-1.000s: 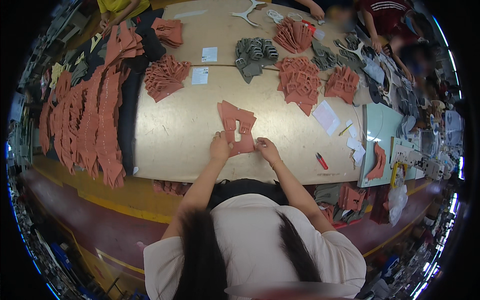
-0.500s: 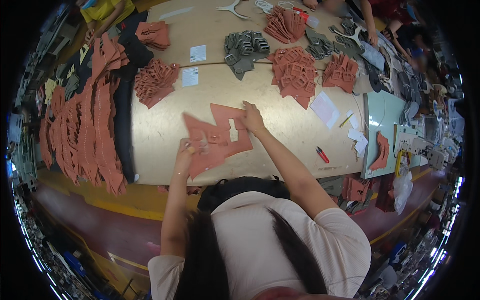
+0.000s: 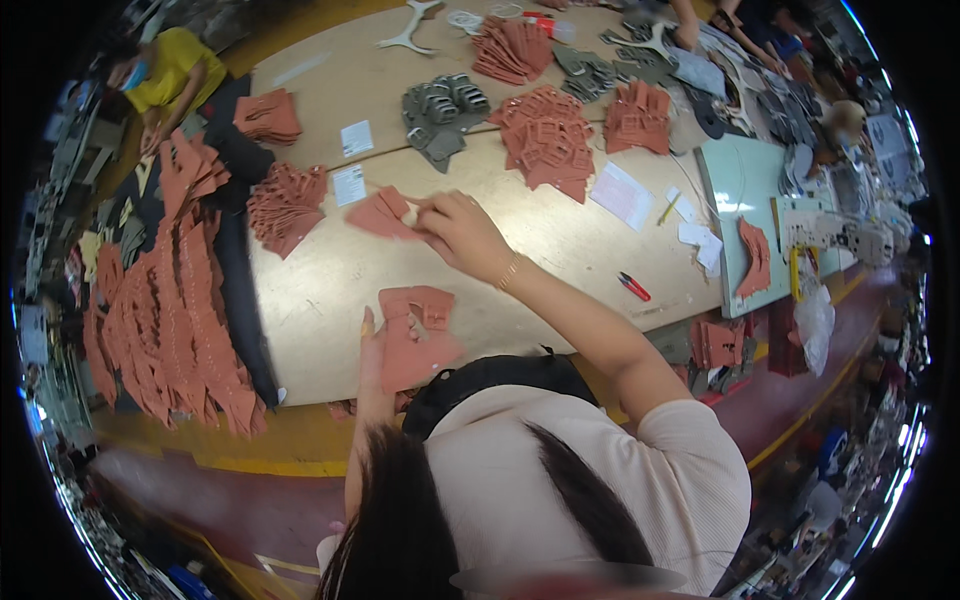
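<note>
At the table's near edge my left hand (image 3: 370, 350) grips a terracotta leather shoe-upper piece (image 3: 425, 352) with cut-out slots. Farther out, my right hand (image 3: 465, 238) has its fingers closed on the edge of a second terracotta leather piece (image 3: 383, 213), which is smeared by motion above the table. The two pieces are apart. Just beyond the second piece lies a white paper slip (image 3: 349, 185), and a fanned stack of terracotta pieces (image 3: 287, 203) rests to its left.
Stacks of terracotta pieces with buckles (image 3: 545, 140) and grey buckled pieces (image 3: 440, 115) lie across the table. Red-handled snippers (image 3: 634, 287) and papers (image 3: 621, 195) are at right, beside a sewing machine (image 3: 830, 228). Long terracotta bundles (image 3: 165, 310) hang at left. A person (image 3: 178, 75) works at far left.
My right hand has moved away from my left with one leather piece, up and to the left. The two pieces, overlapping before, are now apart. The view has shifted slightly.
</note>
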A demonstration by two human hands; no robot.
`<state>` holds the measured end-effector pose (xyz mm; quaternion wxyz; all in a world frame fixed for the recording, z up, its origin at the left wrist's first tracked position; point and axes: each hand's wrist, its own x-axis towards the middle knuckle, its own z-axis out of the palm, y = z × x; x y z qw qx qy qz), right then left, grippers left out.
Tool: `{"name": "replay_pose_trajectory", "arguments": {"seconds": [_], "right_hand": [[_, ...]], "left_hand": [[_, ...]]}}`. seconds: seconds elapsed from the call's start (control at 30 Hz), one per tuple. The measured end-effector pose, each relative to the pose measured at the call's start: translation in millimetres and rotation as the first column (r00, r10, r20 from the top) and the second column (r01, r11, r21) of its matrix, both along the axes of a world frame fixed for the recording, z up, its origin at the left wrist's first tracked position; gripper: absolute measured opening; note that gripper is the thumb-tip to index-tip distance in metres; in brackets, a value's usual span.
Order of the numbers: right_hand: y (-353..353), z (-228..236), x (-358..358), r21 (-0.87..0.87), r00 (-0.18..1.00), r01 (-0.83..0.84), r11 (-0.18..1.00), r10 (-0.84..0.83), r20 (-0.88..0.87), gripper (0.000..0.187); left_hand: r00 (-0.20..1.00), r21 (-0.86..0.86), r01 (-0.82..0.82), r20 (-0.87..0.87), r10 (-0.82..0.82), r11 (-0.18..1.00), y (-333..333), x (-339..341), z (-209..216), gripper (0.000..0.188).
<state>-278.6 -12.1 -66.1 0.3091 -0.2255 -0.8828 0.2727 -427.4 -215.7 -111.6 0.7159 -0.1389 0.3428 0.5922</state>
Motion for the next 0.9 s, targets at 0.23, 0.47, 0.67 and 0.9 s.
{"name": "replay_pose_trajectory", "arguments": {"seconds": [0.23,0.47,0.67,0.9], "right_hand": [[-107,-17,50,0.015,0.925,-0.261,0.965,0.246,0.290,0.026],[-115,-40,90,-0.270,0.976,-0.110,0.956,0.155,0.151,0.048],[-126,-54,82,-0.785,0.936,-0.189,-0.590,-0.349,0.036,0.064],[-111,-43,47,-0.822,0.894,-0.432,-0.371,-0.297,-0.336,0.054]], "left_hand": [[0.996,0.362,0.048,0.052,-0.071,0.931,14,16,4,0.045],[0.993,0.106,0.103,0.049,-0.109,0.989,-5,23,19,0.040],[0.999,0.188,-0.050,-0.008,0.053,0.981,2,20,28,0.044],[0.964,0.258,-0.117,-0.201,0.172,0.959,18,6,21,0.042]]}}
